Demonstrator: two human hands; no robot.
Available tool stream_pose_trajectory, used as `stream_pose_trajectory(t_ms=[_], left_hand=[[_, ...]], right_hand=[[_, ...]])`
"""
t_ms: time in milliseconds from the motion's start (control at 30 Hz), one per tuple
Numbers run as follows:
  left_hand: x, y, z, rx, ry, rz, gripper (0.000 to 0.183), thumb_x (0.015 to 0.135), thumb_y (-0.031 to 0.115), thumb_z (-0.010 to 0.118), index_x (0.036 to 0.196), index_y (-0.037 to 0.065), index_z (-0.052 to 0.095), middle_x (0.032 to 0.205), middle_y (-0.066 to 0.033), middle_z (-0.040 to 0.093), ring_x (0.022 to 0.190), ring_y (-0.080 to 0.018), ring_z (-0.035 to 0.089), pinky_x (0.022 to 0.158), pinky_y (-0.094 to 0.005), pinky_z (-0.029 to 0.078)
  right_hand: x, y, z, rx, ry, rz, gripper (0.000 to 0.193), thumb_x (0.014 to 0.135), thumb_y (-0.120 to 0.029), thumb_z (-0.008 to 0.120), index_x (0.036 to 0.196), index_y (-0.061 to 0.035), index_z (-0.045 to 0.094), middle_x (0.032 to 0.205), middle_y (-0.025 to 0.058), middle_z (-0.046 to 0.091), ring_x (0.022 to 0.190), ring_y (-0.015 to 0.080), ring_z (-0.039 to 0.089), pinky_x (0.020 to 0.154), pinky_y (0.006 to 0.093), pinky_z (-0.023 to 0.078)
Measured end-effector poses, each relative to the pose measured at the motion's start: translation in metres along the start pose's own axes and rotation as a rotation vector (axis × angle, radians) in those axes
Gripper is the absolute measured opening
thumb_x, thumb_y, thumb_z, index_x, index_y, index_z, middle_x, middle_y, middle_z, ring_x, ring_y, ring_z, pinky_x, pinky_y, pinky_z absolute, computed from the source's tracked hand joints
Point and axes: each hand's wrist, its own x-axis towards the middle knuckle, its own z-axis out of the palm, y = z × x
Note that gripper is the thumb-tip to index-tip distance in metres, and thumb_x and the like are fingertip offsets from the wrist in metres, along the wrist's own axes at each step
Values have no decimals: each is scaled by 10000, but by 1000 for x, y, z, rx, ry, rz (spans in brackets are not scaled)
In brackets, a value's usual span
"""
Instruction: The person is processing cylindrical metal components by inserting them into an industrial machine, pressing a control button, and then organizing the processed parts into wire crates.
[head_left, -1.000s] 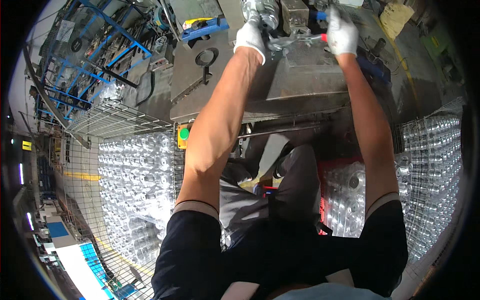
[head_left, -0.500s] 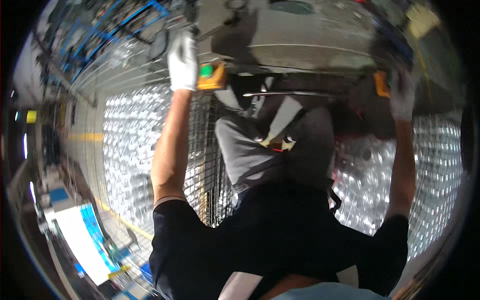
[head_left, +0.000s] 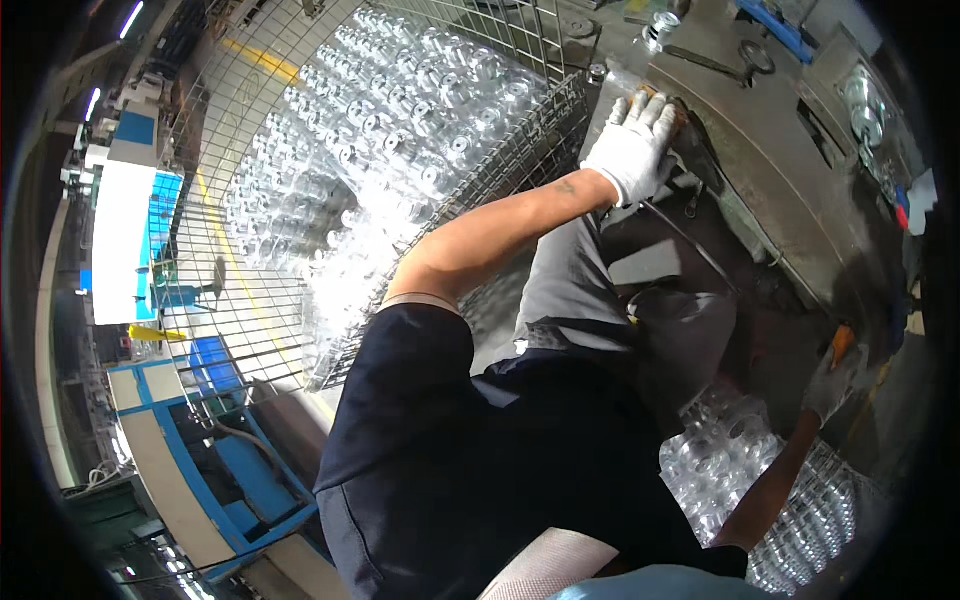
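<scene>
Shows an orange box (head_left: pixel 681 116) at upper centre, mostly hidden under the left grip (head_left: pixel 630 150), extended and slightly spread; at lower right, shows another box (head_left: pixel 843 342) by the right grip (head_left: pixel 836 384), cannot tell whether spread; upper left, shows shiny clear pieces (head_left: pixel 400 130) filling a wire basket (head_left: pixel 545 125); now hides the green button visible earlier.

Harsh glare on the shiny parts (head_left: pixel 392 138), right hand (head_left: pixel 836 388) in dim shadow, edges bent by fisheye, black corners

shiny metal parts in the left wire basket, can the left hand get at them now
Probably yes: the left hand looks empty, and the wire basket beside it appears open on top; only its mesh side stands in the way.
</scene>
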Motion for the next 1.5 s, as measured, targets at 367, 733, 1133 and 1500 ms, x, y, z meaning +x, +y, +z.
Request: stream_pose_trajectory(t_ms=[367, 733, 1133, 1500], left_hand=[[-242, -305, 40, 463, 151, -816, 644, 773, 295, 679, 1325, 97, 412, 1124, -161, 555, 941, -302, 562, 787, -432, 475], [-249, -444, 54, -1002, 941, -1431, 611, 828, 105, 542, 1393, 123, 309, 1311, -147, 434, 1035, -257, 570, 822, -417, 506], [-265, -441, 16, 8, 490, -1301, 741, 647, 299, 786, 1261, 61, 448, 1128, -161, 589, 985, -298, 597, 852, -404, 480], [-221, -269, -71, -119, 584, -1226, 582, 793, 291, 699, 1274, 58, 470, 1242, -148, 532, 1067, -241, 540, 920, -353, 425]], right_hand=[[-32, -57, -33, 152, 231, -32, 717, 828, -266, 599, 1387, 27, 260, 1421, 225, 292, 1334, 366, 256, 1092, 409, 238], [148, -107, -91, 262, 478, -173, 587, 808, -227, 556, 1295, 52, 385, 1350, 282, 366, 1279, 393, 333, 1062, 429, 287], [101, -144, -179, 36, -223, 99, 423, 834, -332, 509, 1078, -1, 607, 957, 233, 639, 925, 390, 608, 835, 434, 468], [246, -255, -109, 1228, 217, 500, 919, 637, -390, 760, 1331, 9, 307, 1229, 232, 504, 1097, 325, 537, 914, 373, 426]])
